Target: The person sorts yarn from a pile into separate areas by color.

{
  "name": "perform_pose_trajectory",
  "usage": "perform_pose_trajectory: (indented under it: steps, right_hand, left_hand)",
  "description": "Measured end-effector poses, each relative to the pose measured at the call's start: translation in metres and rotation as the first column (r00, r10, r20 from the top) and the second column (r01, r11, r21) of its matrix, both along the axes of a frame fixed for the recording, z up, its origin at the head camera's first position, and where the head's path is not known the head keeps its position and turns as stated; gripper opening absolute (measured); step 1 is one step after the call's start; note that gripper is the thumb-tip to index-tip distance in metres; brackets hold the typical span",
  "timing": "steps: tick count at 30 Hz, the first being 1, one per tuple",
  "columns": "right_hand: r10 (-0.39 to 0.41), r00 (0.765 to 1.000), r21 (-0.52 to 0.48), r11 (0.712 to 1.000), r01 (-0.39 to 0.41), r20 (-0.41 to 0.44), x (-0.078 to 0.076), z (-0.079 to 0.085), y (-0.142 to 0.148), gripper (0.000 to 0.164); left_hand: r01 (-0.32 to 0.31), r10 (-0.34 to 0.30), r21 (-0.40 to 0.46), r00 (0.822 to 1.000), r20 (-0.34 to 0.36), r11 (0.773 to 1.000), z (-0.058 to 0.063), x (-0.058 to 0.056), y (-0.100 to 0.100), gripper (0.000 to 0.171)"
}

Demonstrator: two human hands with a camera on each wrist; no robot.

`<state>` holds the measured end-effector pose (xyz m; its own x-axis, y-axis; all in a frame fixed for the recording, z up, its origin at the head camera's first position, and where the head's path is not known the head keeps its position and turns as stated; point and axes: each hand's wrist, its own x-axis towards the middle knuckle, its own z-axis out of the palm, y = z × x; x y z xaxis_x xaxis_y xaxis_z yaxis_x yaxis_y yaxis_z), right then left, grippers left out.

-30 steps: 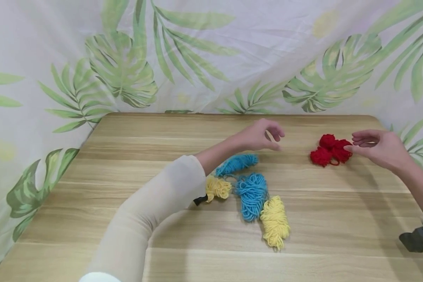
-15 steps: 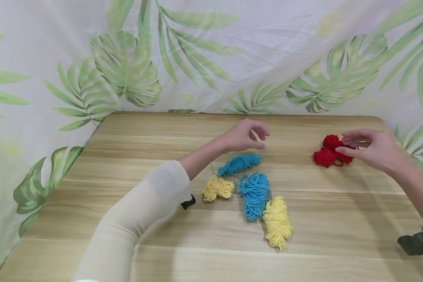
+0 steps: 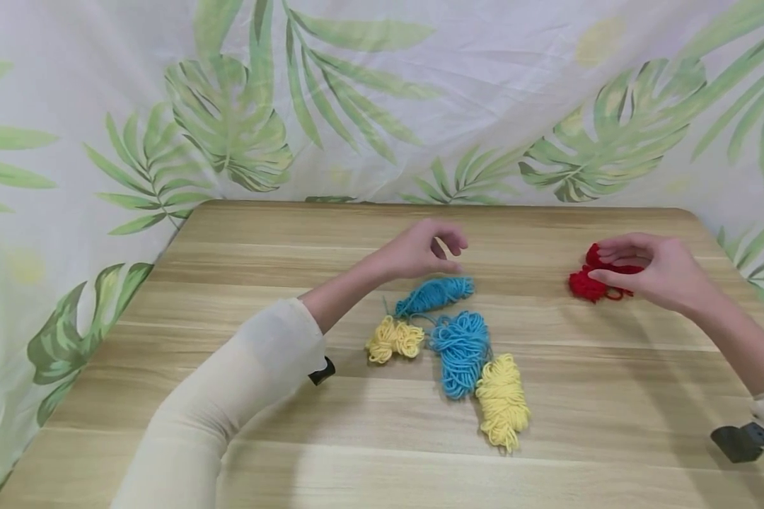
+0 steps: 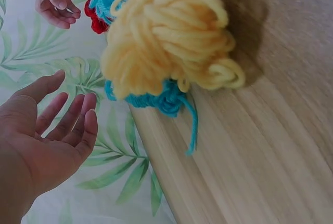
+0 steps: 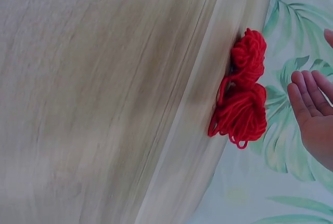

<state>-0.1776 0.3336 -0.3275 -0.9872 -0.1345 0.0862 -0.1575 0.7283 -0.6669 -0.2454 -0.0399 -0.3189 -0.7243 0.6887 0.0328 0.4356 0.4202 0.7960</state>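
Red yarn bundles lie together at the back right of the table. My right hand hovers at their right side and covers part of them in the head view. In the right wrist view its fingers are extended, with a gap to the red yarn. My left hand is held with relaxed, slightly bent fingers and nothing in them, just behind a small blue yarn skein. Nearer to me lie a larger blue skein, a small yellow bundle and a longer yellow skein.
The yarn lies on a wood-grain table with rounded back corners. Behind it hangs a white cloth printed with green leaves. A black wrist-worn device shows below the right sleeve, and another beside the left sleeve.
My left hand has drawn back to the left, away from the middle. The right hand has moved left and now overlaps more of the red yarn. The yarn looks unmoved.
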Motion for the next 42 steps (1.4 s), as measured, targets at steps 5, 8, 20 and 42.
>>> perform_pose_trajectory:
  steps: [5, 8, 20, 42]
  right_hand:
    - [0.038, 0.999, -0.027, 0.999, -0.038, -0.017, 0.001, 0.000, -0.006, 0.048]
    - [0.070, 0.997, -0.034, 0.997, -0.070, -0.023, 0.002, 0.000, -0.010, 0.047]
    - [0.139, 0.990, -0.028, 0.990, -0.140, -0.039, 0.002, 0.001, -0.029, 0.046]
    - [0.249, 0.966, -0.002, 0.968, -0.250, -0.061, 0.004, -0.001, -0.054, 0.048]
  left_hand:
    - [0.005, -0.005, 0.000, 1.000, -0.007, 1.000, 0.000, 0.002, -0.007, 0.031]
    - [0.019, -0.019, -0.001, 1.000, -0.014, 1.000, 0.000, 0.004, -0.011, 0.031]
    - [0.003, -0.005, -0.057, 1.000, -0.026, 0.998, -0.006, 0.008, -0.023, 0.033]
    - [0.011, -0.019, -0.211, 0.999, -0.039, 0.978, -0.021, 0.016, -0.028, 0.039]
